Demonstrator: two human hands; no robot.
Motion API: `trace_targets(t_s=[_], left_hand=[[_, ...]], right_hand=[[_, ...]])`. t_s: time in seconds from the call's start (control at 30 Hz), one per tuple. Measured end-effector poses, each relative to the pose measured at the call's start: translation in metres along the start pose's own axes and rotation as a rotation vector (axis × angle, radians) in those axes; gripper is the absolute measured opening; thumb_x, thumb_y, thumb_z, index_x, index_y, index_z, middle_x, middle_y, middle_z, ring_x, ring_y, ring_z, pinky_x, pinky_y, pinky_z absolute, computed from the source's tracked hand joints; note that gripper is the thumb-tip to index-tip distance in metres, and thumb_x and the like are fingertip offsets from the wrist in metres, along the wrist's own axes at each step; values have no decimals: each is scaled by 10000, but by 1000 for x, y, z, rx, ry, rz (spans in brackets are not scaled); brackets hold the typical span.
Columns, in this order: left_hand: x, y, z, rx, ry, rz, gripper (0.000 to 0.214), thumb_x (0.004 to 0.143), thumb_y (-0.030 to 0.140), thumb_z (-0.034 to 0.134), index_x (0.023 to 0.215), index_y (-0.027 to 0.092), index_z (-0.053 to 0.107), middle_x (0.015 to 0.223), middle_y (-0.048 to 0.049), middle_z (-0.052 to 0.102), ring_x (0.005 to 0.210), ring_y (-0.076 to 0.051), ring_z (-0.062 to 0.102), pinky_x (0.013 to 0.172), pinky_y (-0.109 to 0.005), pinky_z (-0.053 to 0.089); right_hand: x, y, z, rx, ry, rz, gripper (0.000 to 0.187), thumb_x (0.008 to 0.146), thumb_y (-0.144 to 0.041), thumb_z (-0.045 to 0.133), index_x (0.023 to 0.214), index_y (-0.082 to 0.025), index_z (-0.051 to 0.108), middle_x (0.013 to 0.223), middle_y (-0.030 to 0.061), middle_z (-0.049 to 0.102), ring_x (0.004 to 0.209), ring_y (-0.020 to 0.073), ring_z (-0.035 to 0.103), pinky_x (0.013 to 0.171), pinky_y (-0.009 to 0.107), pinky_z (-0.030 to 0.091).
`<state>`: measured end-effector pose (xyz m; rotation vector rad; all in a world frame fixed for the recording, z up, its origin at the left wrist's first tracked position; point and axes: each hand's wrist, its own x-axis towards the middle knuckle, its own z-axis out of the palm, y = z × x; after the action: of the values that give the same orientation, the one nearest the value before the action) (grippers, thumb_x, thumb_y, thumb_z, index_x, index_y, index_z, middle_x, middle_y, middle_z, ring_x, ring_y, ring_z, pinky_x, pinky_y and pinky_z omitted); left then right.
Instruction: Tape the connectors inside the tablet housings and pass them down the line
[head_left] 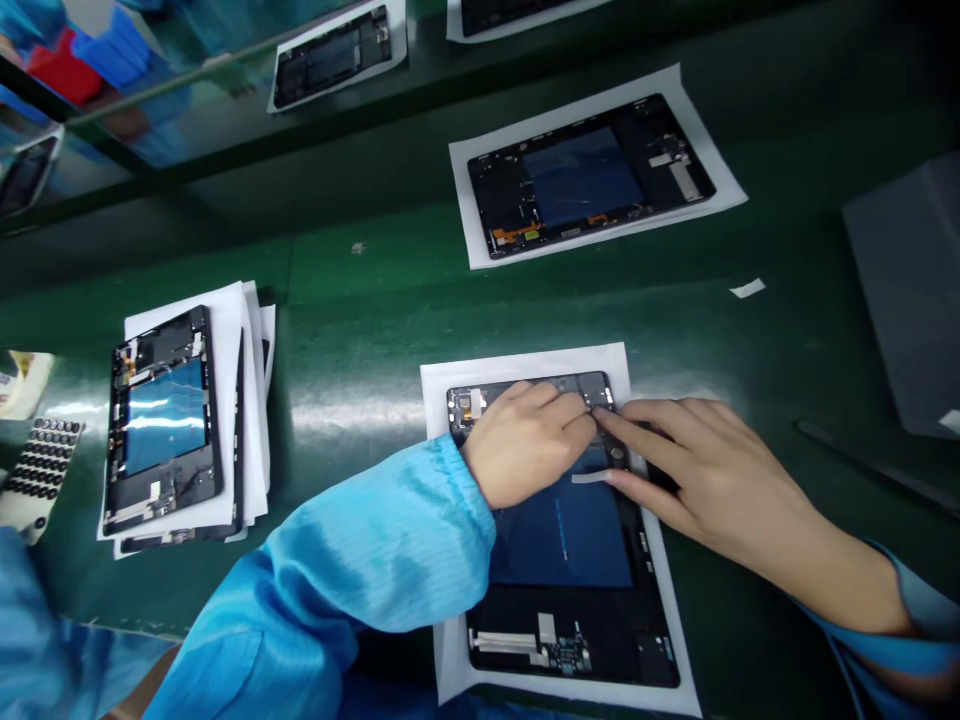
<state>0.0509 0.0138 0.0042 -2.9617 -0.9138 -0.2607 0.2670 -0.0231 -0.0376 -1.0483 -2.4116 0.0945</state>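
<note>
A black tablet with its back off (570, 635) lies on a white paper sheet (442, 665) in front of me, its blue battery and small circuit parts exposed. My left hand (529, 440) is closed over the tablet's upper part; its fingertips, and anything pinched in them, are hidden. From the right, my right hand (697, 465) reaches in with fingers stretched out. Its index fingertip meets the left fingers near the tablet's upper right corner. The thumb is apart from the index finger, and a small pale strip (591, 478) shows at its tip, over the tablet.
Another opened tablet (585, 180) lies on paper further back. On the left stands a stack of tablets and paper (165, 420), beside a card of round black pieces (41, 470). A dark thin tool (874, 465), a grey box (915, 290) and a white scrap (748, 288) are on the right.
</note>
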Motion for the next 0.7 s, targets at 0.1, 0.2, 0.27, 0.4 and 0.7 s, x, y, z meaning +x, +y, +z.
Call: trace_targets(t_s=[0.1,0.2,0.27,0.4,0.7], left_hand=[[0,2,0,51,29,43,222,983,154,459,852,147,638,772,-31,605,746,-187,546,653,-338,372],[0,3,-2,99,51,60,223,983,143,454,856,140,638,755,-31,600,741,-187,548,649,-341,366],[0,3,-3,120,47,65,220,986,144,451,885,134,646,762,-33,604,744,-186,549,658,-343,369],[-2,5,-5,102,54,62,201,979,145,475,896,129,657,768,-30,608,746,-188,543,663,-338,371],[-1,1,0,24,6,-1,212,986,170,467,889,162,656,825,-28,628,784,-196,548,701,-340,408]], right_hand=[[1,-1,-1,-30,0,-12,393,945,-370,547,1224,-93,574,1095,137,611,892,247,550,772,403,434],[1,-1,-2,-34,2,-14,374,941,-361,558,1211,-103,581,1087,131,617,904,248,557,785,405,450],[2,-1,-2,-25,7,-13,369,940,-358,561,1212,-109,582,1095,131,617,937,257,562,811,411,462],[4,-2,-3,14,47,-25,330,919,-318,592,1169,-103,600,1075,133,616,980,272,571,884,439,475],[-3,-7,0,4,-7,66,426,900,-396,609,1202,-96,591,1148,149,606,1030,304,580,996,535,445]])
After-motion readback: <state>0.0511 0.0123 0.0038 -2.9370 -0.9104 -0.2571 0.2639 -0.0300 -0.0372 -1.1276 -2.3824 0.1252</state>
